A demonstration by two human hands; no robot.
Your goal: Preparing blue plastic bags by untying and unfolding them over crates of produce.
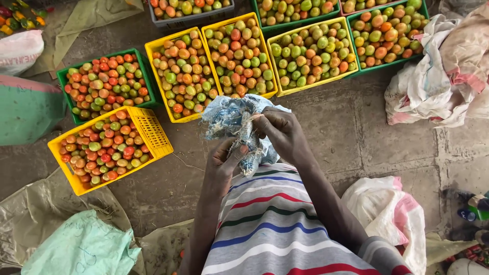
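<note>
Blue-and-white woven cloth (239, 127), frayed and bunched like a torn sack, sits between our two hands just above our striped shirt (275, 224). Our left hand (224, 160) is closed on the lower, twisted part of the cloth, thumb pressed over it. Our right hand (280, 130) has its fingertips pinched together on a thin pale string (253, 117) at the top of the bundle. To work this well, we judge the left grip should hold the bundle firm and steady while the right draws the string in small, even pulls, since the fabric looks ragged and could tear or snag. Keeping the cloth close to our body helps us see the strand. On the concrete floor (346, 127) ahead stand yellow crates (158, 135) and green crates (63, 76) full of red, orange and green tomatoes (107, 142), well apart from our hands. White sacks (428, 86) lie to the right.
</note>
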